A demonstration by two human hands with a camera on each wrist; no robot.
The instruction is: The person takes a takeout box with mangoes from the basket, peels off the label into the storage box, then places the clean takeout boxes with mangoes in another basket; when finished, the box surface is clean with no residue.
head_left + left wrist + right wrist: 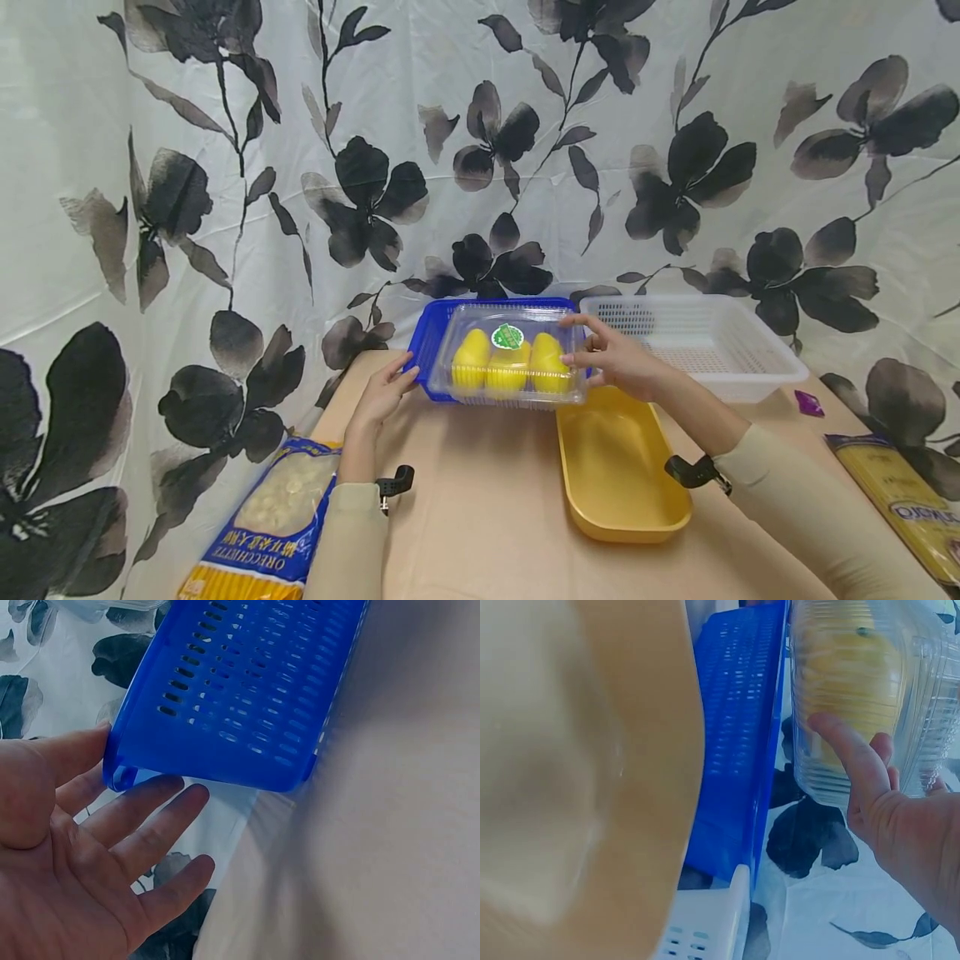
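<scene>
A clear plastic clamshell box [480, 317] with three yellow, rounded, mango-like pieces [471, 360] and a green-and-white sticker is held up in the head view. My right hand [618, 358] grips its right end, with thumb and fingers on the clear wall. Behind and below the box is a blue slotted basket [429, 342], partly hidden by it. At the basket's left corner, my left hand [378, 400] pinches the rim between thumb and index finger. The other fingers [161, 832] of that hand spread beneath the corner in the left wrist view.
A white slotted basket [750, 367] stands at the back right. Nearer is a yellow tray [622, 492]. An orecchiette bag [277, 508] lies left, another yellow pasta packet [900, 500] right, beside a small purple packet [809, 403]. A floral cloth [480, 208] hangs behind the table.
</scene>
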